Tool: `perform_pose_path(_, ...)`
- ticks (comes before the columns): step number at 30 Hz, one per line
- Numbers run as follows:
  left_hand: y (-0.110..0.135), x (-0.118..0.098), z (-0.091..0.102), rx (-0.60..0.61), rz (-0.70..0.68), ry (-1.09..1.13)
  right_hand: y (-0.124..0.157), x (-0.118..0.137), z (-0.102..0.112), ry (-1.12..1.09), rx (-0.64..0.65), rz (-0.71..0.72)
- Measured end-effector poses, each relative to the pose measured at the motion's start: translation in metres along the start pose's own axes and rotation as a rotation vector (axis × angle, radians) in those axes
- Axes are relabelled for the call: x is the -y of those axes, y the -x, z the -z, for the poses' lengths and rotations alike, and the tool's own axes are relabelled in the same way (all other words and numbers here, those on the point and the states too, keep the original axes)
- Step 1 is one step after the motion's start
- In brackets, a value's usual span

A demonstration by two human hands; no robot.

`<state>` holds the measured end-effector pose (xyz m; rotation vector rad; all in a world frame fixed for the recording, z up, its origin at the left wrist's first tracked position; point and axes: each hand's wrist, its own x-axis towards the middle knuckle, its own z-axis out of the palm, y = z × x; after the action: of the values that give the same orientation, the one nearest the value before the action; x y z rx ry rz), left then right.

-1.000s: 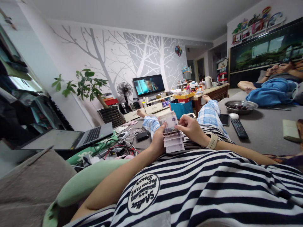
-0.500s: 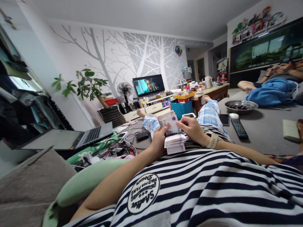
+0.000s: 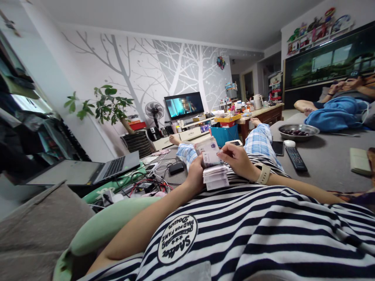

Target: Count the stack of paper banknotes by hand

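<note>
A stack of pale purple banknotes (image 3: 209,152) is folded over my left hand (image 3: 195,170), which grips it from the left side. The lower ends of several notes (image 3: 216,178) fan out below that hand, over my striped shirt. My right hand (image 3: 238,159), with a cream watch band (image 3: 264,174) on the wrist, pinches the right edge of the top note between thumb and finger. Behind the right hand, a white-framed phone (image 3: 234,143) is partly hidden.
To the left are an open laptop (image 3: 114,167), tangled cables (image 3: 155,181) and a green cushion (image 3: 108,230). On the right lie a remote (image 3: 296,159), a dark phone (image 3: 277,148) and a metal bowl (image 3: 299,137) of dark fruit. Another person (image 3: 348,88) reclines at far right.
My left thumb has slid back down from the face of the notes. My right fingers have shifted slightly along the edge of the top note.
</note>
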<state>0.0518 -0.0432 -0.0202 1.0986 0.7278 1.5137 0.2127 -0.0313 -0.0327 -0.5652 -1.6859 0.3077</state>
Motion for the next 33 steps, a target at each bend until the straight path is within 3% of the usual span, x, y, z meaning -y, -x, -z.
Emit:
perform_pose_path(9,-0.0017,0.0039,0.0078,0.069,-0.056,-0.116,0.0026,-0.0033,-0.0014,-0.029,0.029,0.026)
perform_pose_path(22,-0.0036,0.0048,0.0032,0.076,0.110,0.051,0.0035,-0.0003,-0.0002,-0.050,0.069,0.045)
perform_pose_path(33,-0.0020,0.0045,0.0020,0.082,0.148,0.082,0.0033,0.0028,0.0010,-0.057,0.096,0.033)
